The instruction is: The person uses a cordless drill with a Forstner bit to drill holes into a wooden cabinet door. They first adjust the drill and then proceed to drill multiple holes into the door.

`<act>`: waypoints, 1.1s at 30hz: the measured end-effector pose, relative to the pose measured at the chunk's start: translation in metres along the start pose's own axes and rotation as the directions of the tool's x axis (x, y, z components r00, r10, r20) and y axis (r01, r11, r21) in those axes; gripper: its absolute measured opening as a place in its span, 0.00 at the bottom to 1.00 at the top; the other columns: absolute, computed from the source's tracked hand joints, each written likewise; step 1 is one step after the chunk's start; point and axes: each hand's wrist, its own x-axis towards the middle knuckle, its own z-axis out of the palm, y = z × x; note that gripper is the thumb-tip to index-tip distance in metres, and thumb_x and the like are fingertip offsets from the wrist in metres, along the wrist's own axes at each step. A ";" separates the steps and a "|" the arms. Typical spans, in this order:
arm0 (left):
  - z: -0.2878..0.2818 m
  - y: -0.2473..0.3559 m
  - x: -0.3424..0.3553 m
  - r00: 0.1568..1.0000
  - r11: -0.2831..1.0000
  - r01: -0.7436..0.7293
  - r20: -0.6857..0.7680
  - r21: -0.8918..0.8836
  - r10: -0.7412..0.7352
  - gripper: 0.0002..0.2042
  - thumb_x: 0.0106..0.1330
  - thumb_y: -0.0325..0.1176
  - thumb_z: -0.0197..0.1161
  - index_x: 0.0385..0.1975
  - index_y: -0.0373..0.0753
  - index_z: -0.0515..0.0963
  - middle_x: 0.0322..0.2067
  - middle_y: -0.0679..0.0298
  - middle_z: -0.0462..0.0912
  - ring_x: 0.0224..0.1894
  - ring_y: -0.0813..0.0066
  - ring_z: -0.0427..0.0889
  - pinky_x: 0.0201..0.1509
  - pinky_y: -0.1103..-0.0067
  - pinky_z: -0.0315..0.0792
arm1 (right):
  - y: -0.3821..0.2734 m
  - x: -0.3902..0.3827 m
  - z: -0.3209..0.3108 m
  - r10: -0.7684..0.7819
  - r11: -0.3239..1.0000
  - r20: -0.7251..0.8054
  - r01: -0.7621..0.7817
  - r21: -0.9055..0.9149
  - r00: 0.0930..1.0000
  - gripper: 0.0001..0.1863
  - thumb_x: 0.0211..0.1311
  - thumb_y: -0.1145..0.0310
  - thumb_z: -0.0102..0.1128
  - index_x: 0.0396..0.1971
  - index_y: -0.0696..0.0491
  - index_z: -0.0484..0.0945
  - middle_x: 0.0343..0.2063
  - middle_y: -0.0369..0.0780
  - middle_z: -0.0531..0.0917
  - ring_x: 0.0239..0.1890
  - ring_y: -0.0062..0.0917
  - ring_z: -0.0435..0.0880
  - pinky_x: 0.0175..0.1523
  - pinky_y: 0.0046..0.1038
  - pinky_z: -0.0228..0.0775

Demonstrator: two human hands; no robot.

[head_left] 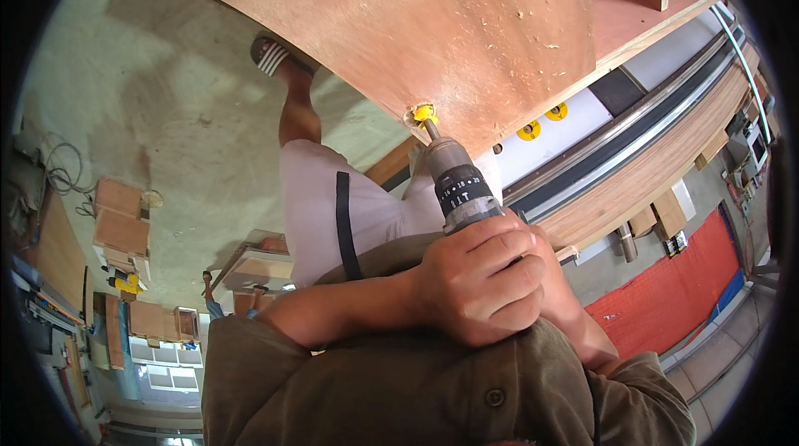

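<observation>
Both my hands are closed around a cordless drill (466,196) in front of my chest, its black numbered collar pointing away from me. My left hand (483,284) wraps over the rear of the drill, fingers curled. Behind it is my right hand (539,256), pressed close to the drill, its fingers mostly hidden. From the chuck a metal shank runs to a yellow round cutting bit (424,114), which sits in a ragged round hole near the close edge of a reddish-brown wood panel (399,30). Wood shavings (520,76) lie scattered over the panel.
Beyond the panel at right stand wooden compartments (624,22). Yellow discs (529,130) sit on a white surface beside a long metal rail (632,113). Wood boards (123,225) are stacked at left near a yellow power tool (125,283). A red sheet (670,275) covers floor at right.
</observation>
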 end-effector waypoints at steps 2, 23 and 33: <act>0.001 0.001 -0.004 1.000 1.000 -0.002 0.004 0.003 0.002 0.07 0.48 0.32 0.64 0.26 0.38 0.77 0.31 0.59 0.81 0.38 0.61 0.82 0.45 0.67 0.77 | -0.010 0.003 -0.005 0.010 1.000 0.013 -0.010 -0.018 1.000 0.21 0.50 0.63 0.62 0.44 0.56 0.72 0.30 0.48 0.80 0.36 0.49 0.82 0.38 0.42 0.74; -0.063 -0.104 -0.029 0.966 0.473 -0.096 0.198 0.876 -0.169 0.12 0.51 0.38 0.72 0.37 0.54 0.85 0.42 0.73 0.77 0.55 0.64 0.69 0.54 0.62 0.58 | 0.084 -0.070 -0.048 -0.013 0.649 -0.314 0.247 0.719 0.949 0.47 0.36 0.60 0.81 0.57 0.64 0.68 0.30 0.38 0.77 0.30 0.22 0.76 0.33 0.24 0.71; -0.064 -0.112 0.003 0.900 0.556 -0.147 0.344 0.818 -0.268 0.02 0.57 0.30 0.63 0.25 0.46 0.81 0.33 0.66 0.80 0.44 0.62 0.76 0.48 0.67 0.69 | 0.099 -0.090 -0.047 -0.123 0.469 -0.358 0.372 0.801 0.926 0.47 0.32 0.58 0.81 0.55 0.62 0.70 0.23 0.36 0.75 0.24 0.23 0.76 0.33 0.23 0.69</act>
